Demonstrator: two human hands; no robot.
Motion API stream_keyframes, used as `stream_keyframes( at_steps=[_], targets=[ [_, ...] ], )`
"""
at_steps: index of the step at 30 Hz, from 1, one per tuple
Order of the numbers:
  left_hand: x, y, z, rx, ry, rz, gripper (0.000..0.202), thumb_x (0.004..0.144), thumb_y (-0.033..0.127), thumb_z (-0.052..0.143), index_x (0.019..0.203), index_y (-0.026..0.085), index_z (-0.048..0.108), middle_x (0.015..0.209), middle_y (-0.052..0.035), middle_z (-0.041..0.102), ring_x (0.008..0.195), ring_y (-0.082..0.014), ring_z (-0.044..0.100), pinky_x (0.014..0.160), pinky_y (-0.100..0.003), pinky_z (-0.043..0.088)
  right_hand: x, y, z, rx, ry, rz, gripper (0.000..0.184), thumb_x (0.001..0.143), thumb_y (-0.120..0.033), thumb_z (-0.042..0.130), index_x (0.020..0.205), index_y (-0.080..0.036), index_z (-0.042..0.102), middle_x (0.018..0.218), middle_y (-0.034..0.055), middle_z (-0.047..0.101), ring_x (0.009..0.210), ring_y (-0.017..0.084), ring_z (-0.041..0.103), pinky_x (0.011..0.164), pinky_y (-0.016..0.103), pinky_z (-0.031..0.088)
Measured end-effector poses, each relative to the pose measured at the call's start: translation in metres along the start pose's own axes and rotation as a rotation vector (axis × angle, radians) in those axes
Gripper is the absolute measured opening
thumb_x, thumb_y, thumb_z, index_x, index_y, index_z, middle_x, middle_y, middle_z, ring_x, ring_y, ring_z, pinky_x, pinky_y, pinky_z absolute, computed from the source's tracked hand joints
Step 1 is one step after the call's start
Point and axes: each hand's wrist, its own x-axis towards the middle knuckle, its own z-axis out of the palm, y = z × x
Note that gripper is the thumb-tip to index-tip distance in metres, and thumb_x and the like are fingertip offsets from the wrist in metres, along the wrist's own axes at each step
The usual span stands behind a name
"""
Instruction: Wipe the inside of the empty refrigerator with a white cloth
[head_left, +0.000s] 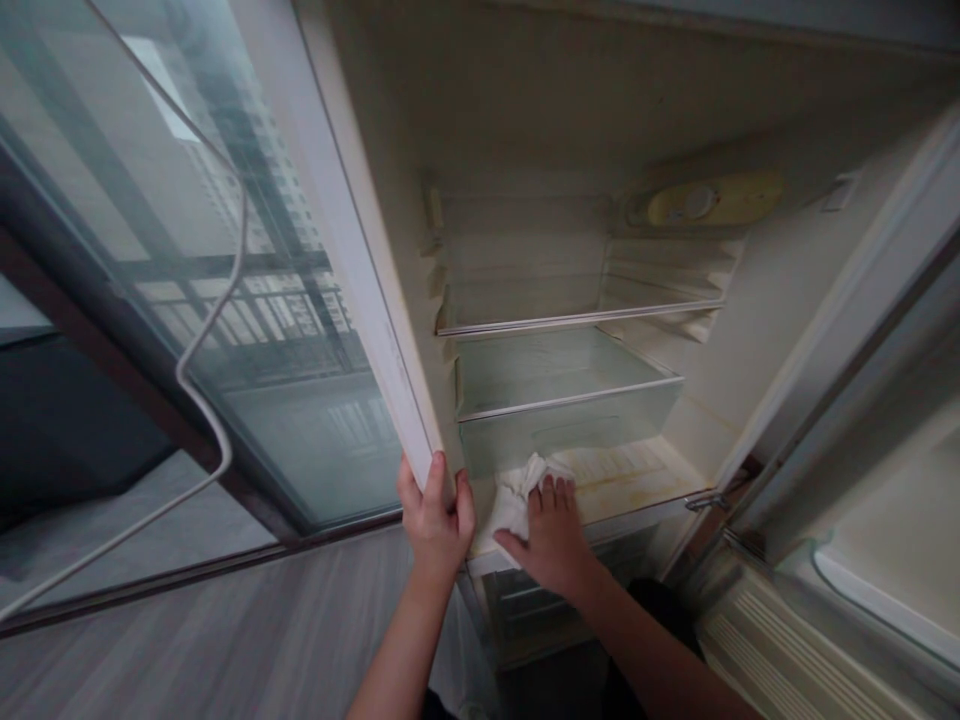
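An open refrigerator stands in front of me. My left hand is wrapped round the lower left edge of its cabinet. Under my right hand lies a crumpled white cloth or tissue, pressed onto the refrigerator's bottom surface. Its fingers curl over the cloth's right side. Yellowish-brown stains run across that surface to the right of the cloth. Just above are a lower glass shelf and a higher shelf with a pale front rim.
A yellowed control housing with a round dial sits on the inner right wall. The refrigerator door is swung out at the right. A lower compartment lies beneath. On the left, a white cable hangs before a glass door.
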Motion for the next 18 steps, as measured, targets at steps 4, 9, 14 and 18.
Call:
stream_keyframes(
  at_steps=[4, 9, 14, 18],
  targets=[
    [0.000, 0.000, -0.001, -0.003, -0.016, -0.017, 0.074, 0.084, 0.012, 0.071, 0.150, 0.021, 0.041, 0.147, -0.0229, 0.045, 0.138, -0.0333, 0.049, 0.103, -0.043, 0.049, 0.014, -0.024, 0.003, 0.008, -0.029, -0.005, 0.093, 0.086, -0.069, 0.062, 0.140, 0.005, 0.052, 0.149, 0.0374, 0.040, 0.143, 0.050, 0.033, 0.118, 0.063, 0.022],
    [0.001, -0.001, -0.001, 0.015, -0.017, 0.006, 0.073, 0.084, 0.014, 0.071, 0.150, 0.021, 0.040, 0.146, -0.0231, 0.045, 0.138, -0.0334, 0.049, 0.103, -0.043, 0.050, 0.016, 0.008, 0.002, -0.010, 0.007, -0.105, 0.059, 0.097, -0.043, 0.055, 0.142, -0.006, 0.053, 0.148, 0.0249, 0.048, 0.142, 0.040, 0.037, 0.119, 0.056, 0.027],
    [0.002, -0.001, -0.001, -0.004, -0.008, 0.016, 0.081, 0.083, 0.012, 0.072, 0.154, 0.024, 0.034, 0.149, -0.0223, 0.044, 0.139, -0.0329, 0.048, 0.105, -0.041, 0.047, 0.015, 0.088, -0.015, -0.172, 0.062, 0.085, 0.053, 0.101, -0.034, 0.046, 0.142, -0.001, 0.051, 0.150, 0.0270, 0.044, 0.143, 0.040, 0.038, 0.117, 0.055, 0.030],
    [0.001, -0.003, -0.001, -0.004, -0.013, -0.001, 0.078, 0.082, 0.012, 0.072, 0.151, 0.022, 0.038, 0.148, -0.0233, 0.044, 0.138, -0.0345, 0.049, 0.105, -0.045, 0.048, 0.022, 0.151, -0.039, -0.253, 0.094, 0.326, 0.054, 0.101, -0.036, 0.043, 0.135, 0.004, 0.054, 0.145, 0.0318, 0.047, 0.141, 0.041, 0.039, 0.116, 0.054, 0.032]
  ],
)
